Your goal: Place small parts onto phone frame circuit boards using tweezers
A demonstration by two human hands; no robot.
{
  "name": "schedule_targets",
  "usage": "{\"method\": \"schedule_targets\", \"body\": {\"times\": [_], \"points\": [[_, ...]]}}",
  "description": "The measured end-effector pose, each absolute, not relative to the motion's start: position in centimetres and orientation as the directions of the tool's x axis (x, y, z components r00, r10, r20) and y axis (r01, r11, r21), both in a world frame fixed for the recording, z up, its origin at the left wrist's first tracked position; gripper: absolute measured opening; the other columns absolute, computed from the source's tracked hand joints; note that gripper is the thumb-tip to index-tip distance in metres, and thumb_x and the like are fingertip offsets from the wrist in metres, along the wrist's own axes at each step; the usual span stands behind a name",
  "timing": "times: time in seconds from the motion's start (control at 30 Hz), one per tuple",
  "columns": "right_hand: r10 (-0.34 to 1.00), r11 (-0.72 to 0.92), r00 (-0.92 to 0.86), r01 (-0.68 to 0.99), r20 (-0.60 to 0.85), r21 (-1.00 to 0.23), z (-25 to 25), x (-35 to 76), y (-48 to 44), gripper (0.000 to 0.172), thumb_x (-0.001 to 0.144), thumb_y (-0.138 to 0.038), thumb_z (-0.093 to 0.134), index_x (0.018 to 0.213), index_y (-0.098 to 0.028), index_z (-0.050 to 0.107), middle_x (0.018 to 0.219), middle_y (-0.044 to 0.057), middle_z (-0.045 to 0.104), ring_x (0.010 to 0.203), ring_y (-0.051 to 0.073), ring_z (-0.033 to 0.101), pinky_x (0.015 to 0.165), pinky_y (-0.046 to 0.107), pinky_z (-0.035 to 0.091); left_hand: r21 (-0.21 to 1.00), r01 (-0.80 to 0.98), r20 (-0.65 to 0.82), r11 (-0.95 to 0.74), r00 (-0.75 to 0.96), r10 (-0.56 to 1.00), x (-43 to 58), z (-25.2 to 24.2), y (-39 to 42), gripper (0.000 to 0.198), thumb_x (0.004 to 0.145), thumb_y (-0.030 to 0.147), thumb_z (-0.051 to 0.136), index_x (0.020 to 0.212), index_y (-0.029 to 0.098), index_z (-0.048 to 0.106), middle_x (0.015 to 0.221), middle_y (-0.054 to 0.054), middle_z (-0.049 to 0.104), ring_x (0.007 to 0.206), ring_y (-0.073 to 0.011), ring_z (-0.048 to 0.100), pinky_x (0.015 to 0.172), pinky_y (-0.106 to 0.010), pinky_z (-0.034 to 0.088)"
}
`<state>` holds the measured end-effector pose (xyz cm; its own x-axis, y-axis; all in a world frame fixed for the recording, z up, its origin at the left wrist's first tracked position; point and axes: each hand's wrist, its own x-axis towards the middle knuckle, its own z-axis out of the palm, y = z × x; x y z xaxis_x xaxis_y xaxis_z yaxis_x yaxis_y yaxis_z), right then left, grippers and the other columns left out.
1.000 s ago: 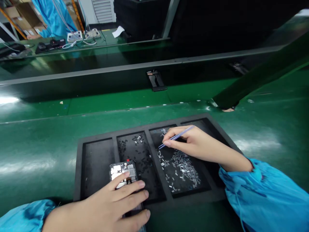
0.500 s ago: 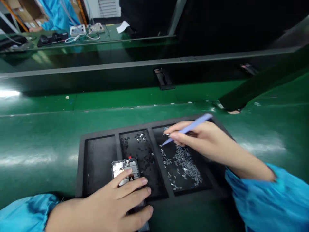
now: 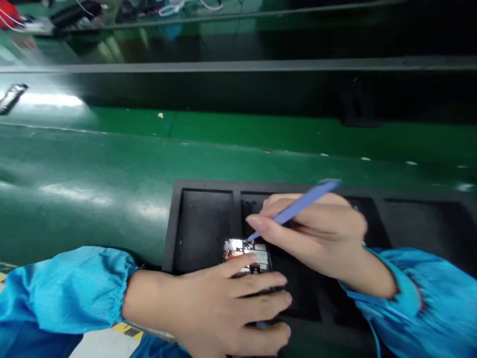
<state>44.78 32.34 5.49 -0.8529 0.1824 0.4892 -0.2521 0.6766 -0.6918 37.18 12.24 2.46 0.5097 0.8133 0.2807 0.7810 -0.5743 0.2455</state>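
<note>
An opened phone with its inner parts bare lies at the black tray, its lower part hidden under my left hand. The fingers of that hand reach across the phone and past its right edge, gripping it; the thumb is hidden. My right hand pinches purple tweezers, slanted down to the left. Their pointed tip meets the top part of the phone. Whether a tiny piece is in the tip I cannot tell.
Further compartments of the tray lie under and right of my right hand. Beyond it runs a green bench, with a dark ledge behind. A dark, shiny item lies at the far left; cables are at the top.
The view has swung right-to-left and down, so the tray sits further right in it. The tweezers have gone from the tray compartment with small loose pieces to the phone's top.
</note>
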Motion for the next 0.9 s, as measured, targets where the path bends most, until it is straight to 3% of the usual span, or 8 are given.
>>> {"method": "schedule_targets", "body": {"times": [0.1,0.23,0.3,0.37,0.43,0.57,0.73,0.9], "points": [[0.244,0.6,-0.889,-0.176,0.388,-0.78,7.2,47.4,33.5,0.01,0.096,-0.02,0.071,0.087,-0.025,0.071,0.072,-0.001,0.072,0.06,0.015,0.067,0.054,0.029,0.053,0.182,0.808,0.337,-0.561,0.485,0.807,37.0,2.6,12.1,0.049,0.099,0.054,0.05,0.131,0.024,0.071,0.146,-0.009,0.059,0.139,-0.0478,0.049,0.107,-0.067,0.048],[0.346,0.502,-0.898,-0.066,0.27,-0.863,7.3,51.0,33.4,0.004,0.097,-0.028,0.07,0.096,-0.031,0.073,0.08,-0.001,0.074,0.068,0.017,0.071,0.059,0.029,0.059,-0.142,0.6,0.562,-0.787,0.703,0.435,36.3,2.5,12.0,0.033,0.099,0.037,0.05,0.104,0.033,0.082,0.114,-0.001,0.076,0.115,-0.0279,0.071,0.102,-0.042,0.06],[0.319,0.492,-0.927,-0.016,0.198,-0.87,6.6,52.5,32.9,0.003,0.096,-0.03,0.073,0.099,-0.031,0.073,0.082,-0.002,0.075,0.069,0.016,0.072,0.059,0.025,0.06,-0.325,0.469,0.554,-0.821,0.798,0.236,36.1,2.4,11.8,0.034,0.098,0.031,0.049,0.092,0.038,0.082,0.099,0.003,0.078,0.096,-0.024,0.076,0.087,-0.04,0.067],[0.259,0.523,-0.955,0.011,0.146,-0.852,6.0,53.8,32.2,0.009,0.095,-0.029,0.073,0.104,-0.03,0.073,0.087,-0.001,0.076,0.07,0.014,0.074,0.059,0.021,0.06,-0.409,0.408,0.515,-0.817,0.842,0.162,36.1,2.4,11.6,0.034,0.097,0.028,0.05,0.089,0.039,0.081,0.093,0.005,0.078,0.088,-0.0223,0.077,0.075,-0.039,0.068],[0.191,0.542,-0.97,-0.022,0.149,-0.84,5.7,54.9,31.5,0.011,0.097,-0.027,0.069,0.108,-0.028,0.072,0.09,0.001,0.076,0.07,0.014,0.073,0.059,0.019,0.06,-0.378,0.481,0.571,-0.791,0.793,0.21,36.3,2.5,11.6,0.033,0.1,0.031,0.049,0.091,0.035,0.081,0.094,0.002,0.079,0.087,-0.0215,0.077,0.072,-0.034,0.067],[0.105,0.596,-0.953,-0.168,0.283,-0.785,5.3,55.9,30.5,0.017,0.094,-0.013,0.067,0.109,-0.02,0.07,0.083,0.004,0.075,0.069,0.016,0.074,0.064,0.022,0.063,-0.147,0.725,0.587,-0.673,0.611,0.531,37.0,3.0,11.8,0.047,0.105,0.044,0.044,0.09,0.02,0.081,0.092,-0.01,0.078,0.086,-0.0276,0.077,0.069,-0.035,0.065],[-0.007,0.709,-0.937,-0.251,0.349,-0.659,4.6,56.4,30.0,0.018,0.093,-0.01,0.065,0.109,-0.016,0.07,0.086,0.007,0.076,0.072,0.019,0.074,0.067,0.028,0.067,-0.148,0.745,0.573,-0.651,0.601,0.557,37.2,3.5,11.9,0.046,0.104,0.039,0.045,0.083,0.018,0.081,0.084,-0.011,0.078,0.079,-0.0278,0.077,0.062,-0.034,0.063],[-0.095,0.801,-0.949,-0.252,0.3,-0.543,4.2,58.2,29.6,0.03,0.087,-0.002,0.068,0.115,-0.013,0.069,0.096,0.01,0.079,0.084,0.023,0.077,0.077,0.033,0.069,-0.132,0.756,0.542,-0.641,0.596,0.592,37.1,3.7,11.9,0.042,0.104,0.038,0.048,0.083,0.023,0.081,0.086,-0.007,0.079,0.079,-0.0245,0.077,0.061,-0.031,0.063]]}}
